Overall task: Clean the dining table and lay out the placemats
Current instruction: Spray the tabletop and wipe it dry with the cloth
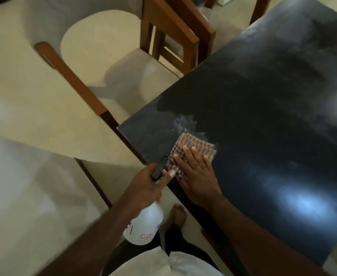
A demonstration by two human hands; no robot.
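One cloth (196,144) lies under right hand (198,177); left hand (143,186) seemingly grips bottle (144,226).

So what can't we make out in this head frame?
All head view:
- label on the spray bottle: too small and blurred to read.
- trigger head: mostly covered by the left hand.
- checked cloth: near part hidden under the flat right hand.
- dining table: right side cut off by the frame edge; placemats not in view.
- floor at left: motion-blurred.
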